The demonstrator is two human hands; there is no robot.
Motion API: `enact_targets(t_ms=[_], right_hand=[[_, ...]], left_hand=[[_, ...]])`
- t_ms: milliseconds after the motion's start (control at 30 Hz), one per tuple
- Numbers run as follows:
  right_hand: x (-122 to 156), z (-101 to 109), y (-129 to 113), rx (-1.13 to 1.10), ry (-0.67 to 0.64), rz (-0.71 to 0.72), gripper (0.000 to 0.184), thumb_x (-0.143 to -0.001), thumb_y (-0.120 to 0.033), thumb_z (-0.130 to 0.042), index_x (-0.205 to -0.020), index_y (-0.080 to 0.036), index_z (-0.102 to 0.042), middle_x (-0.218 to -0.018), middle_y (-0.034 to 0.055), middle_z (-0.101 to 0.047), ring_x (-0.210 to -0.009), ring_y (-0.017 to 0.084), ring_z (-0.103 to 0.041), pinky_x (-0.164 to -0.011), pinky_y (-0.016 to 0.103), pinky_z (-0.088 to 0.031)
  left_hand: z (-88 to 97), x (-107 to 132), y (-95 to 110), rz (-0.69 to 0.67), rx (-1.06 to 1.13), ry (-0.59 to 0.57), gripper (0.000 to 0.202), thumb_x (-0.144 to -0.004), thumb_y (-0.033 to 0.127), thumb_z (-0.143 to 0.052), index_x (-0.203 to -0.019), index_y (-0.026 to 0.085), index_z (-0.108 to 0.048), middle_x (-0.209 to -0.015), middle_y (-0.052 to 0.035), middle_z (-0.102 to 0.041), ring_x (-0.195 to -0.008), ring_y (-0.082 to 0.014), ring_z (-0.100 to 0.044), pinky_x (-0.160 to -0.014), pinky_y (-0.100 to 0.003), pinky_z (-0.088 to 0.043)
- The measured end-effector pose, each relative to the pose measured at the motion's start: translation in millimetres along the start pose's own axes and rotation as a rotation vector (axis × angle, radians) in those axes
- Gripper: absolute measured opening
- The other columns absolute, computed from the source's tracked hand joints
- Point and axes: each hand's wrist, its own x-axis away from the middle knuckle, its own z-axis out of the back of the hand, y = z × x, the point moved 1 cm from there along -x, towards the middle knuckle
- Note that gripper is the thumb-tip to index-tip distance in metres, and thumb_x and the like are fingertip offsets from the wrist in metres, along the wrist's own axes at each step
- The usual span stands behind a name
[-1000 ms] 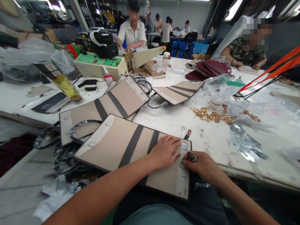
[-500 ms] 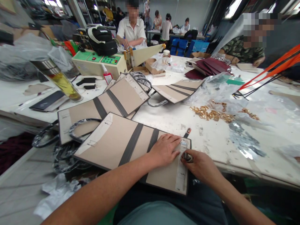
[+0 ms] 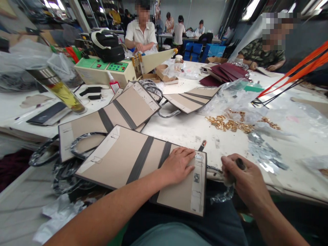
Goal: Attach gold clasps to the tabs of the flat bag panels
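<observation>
A beige bag panel (image 3: 123, 150) with dark fold bands lies across the table edge and my lap. My left hand (image 3: 178, 164) rests flat on its right section, fingers stretched out. Beside the fingertips, a small metal plate (image 3: 198, 157) sits on the white strip (image 3: 196, 196); lower on the strip is a square metal piece (image 3: 196, 177). Off the panel's right edge, my right hand (image 3: 241, 174) is closed around a blurred short tool with a dark rounded end (image 3: 240, 164); its working end is hidden. A plastic-wrapped handle (image 3: 222, 195) shows below that hand.
More bag panels (image 3: 138, 102) with wrapped handles lie behind. Gold metal fittings (image 3: 230, 124) and thin grey metal plates (image 3: 266, 152) are spread at right. A tilted glass bottle (image 3: 61, 92) and a cream machine (image 3: 102, 70) stand at left. Co-workers sit across the table.
My right hand has moved right, off the white strip, with the tool in it. The square metal piece on the strip is now uncovered. My left hand stays on the panel.
</observation>
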Motion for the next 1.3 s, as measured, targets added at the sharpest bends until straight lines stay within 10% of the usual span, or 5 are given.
enact_targets(t_ms=[167,400,1300], right_hand=[[-26,-19,-15,-0.711,0.135,0.139,0.037,-0.084,-0.040,-0.082,-0.064,-0.021,-0.056,-0.060,-0.0036,-0.051,-0.055,0.012,-0.048,-0.050,0.026,-0.039],[-61,-49,-9,-0.986,0.118,0.105,0.039,-0.080,-0.037,-0.076,-0.058,-0.020,-0.049,-0.053,-0.0066,-0.041,-0.045,0.008,-0.038,-0.044,0.024,-0.030],[-65,-79,-29,-0.440,-0.184,0.345,0.045,-0.097,-0.044,-0.063,-0.060,-0.024,-0.049,-0.052,-0.0029,-0.048,-0.048,0.013,-0.043,-0.048,0.029,-0.035]], left_hand=[[2.0,-1,0,0.010,0.013,-0.009,0.055,-0.103,0.037,-0.061,-0.154,0.021,-0.049,-0.157,-0.0086,-0.054,-0.143,-0.0285,-0.046,-0.125,-0.049,-0.035],[-0.7,-3,-3,0.013,0.039,-0.020,0.055,-0.103,0.036,-0.061,-0.154,0.021,-0.049,-0.158,-0.0084,-0.054,-0.144,-0.0291,-0.046,-0.125,-0.049,-0.034],[6.1,0,-2,0.030,0.080,-0.009,0.058,-0.096,0.034,-0.067,-0.150,0.022,-0.049,-0.157,-0.0091,-0.053,-0.146,-0.0290,-0.044,-0.127,-0.048,-0.032]])
